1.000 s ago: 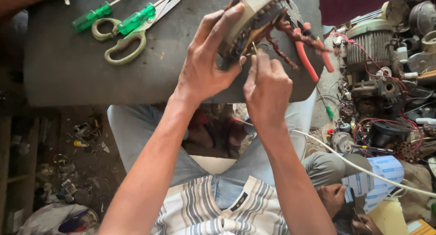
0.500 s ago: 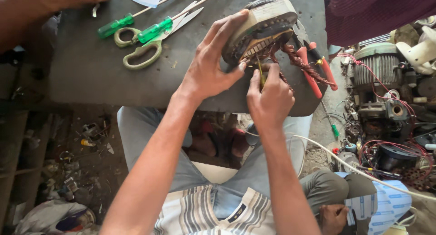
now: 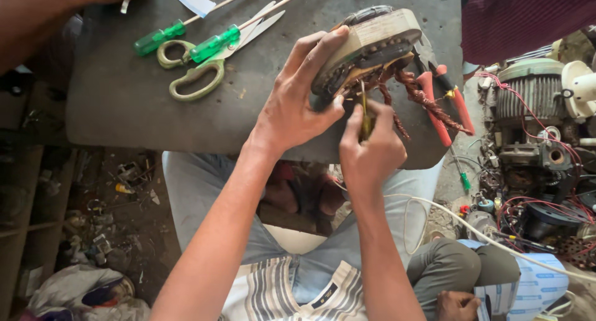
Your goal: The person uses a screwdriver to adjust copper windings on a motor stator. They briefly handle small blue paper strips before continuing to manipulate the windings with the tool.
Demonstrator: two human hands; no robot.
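Head view, near to far. Your lap and striped shirt [image 3: 292,296] fill the bottom of the frame; to your right another person's hand [image 3: 458,303] rests beside a white-and-blue printed sheet [image 3: 528,290], and a white cable [image 3: 496,237] crosses between.

Your right hand [image 3: 371,148] sits at the near edge of the dark tabletop [image 3: 124,103], fingers pinched shut around a thin yellowish tool [image 3: 364,113] whose tip goes up into the motor stator [image 3: 372,45]. Half a second ago this hand sat a little lower against the winding; now the tool is seated deeper between the copper coils [image 3: 428,100], knuckles tight to the core. Judgement: prying or packing at one slot is under way, not finished.

Your left hand [image 3: 298,103] clamps the stator from its left side, thumb beneath, fingers spread over the rim. Compared with a second ago, the stator is tipped more toward you and the open face with its windings shows better, so the grip has been reset to steady it for the tool.

Just past the stator, red-handled pliers [image 3: 444,100] lie touching the loose copper strands. Farther left on the tabletop: green-handled scissors [image 3: 195,72] and two green-handled screwdrivers [image 3: 214,45], untouched across all three frames. At top left another person's arm [image 3: 56,10] reaches in. Far right, motor housings [image 3: 528,97] and tangled red wires [image 3: 528,209] sit on the ground.
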